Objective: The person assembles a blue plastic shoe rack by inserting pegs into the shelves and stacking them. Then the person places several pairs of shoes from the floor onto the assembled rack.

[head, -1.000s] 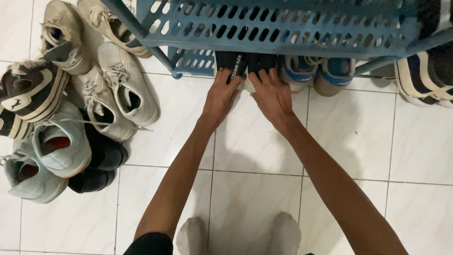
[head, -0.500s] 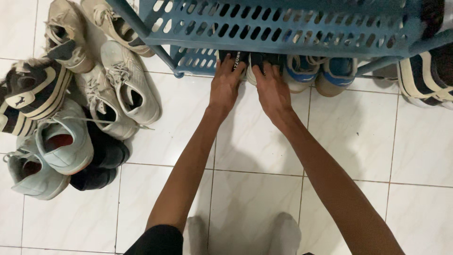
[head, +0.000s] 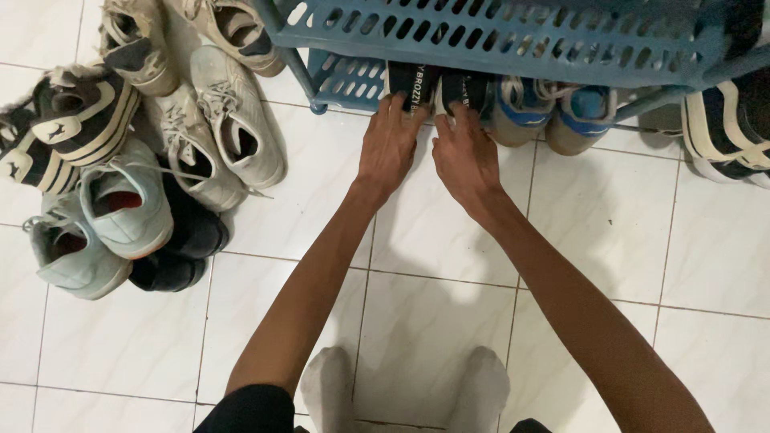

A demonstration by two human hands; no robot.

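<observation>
A pair of black shoes (head: 437,87) sits heel-out on the bottom tier of a blue plastic shoe rack (head: 513,36). My left hand (head: 391,144) rests its fingertips on the heel of the left black shoe. My right hand (head: 464,156) touches the heel of the right black shoe. Both hands lie flat on the heels, fingers extended, and the toes of the shoes are hidden under the rack's upper shelf.
Blue-and-tan sneakers (head: 545,112) stand right of the black pair, and dark striped shoes (head: 726,132) at far right. A heap of white, pale-blue and black sneakers (head: 144,152) lies on the white tiled floor (head: 593,232) at left. My socked feet (head: 401,389) are at the bottom.
Both hands have stayed on the heels of the black shoes, pushing them slightly further under the rack. The view has shifted a little, so the shoe heap sits further right.
</observation>
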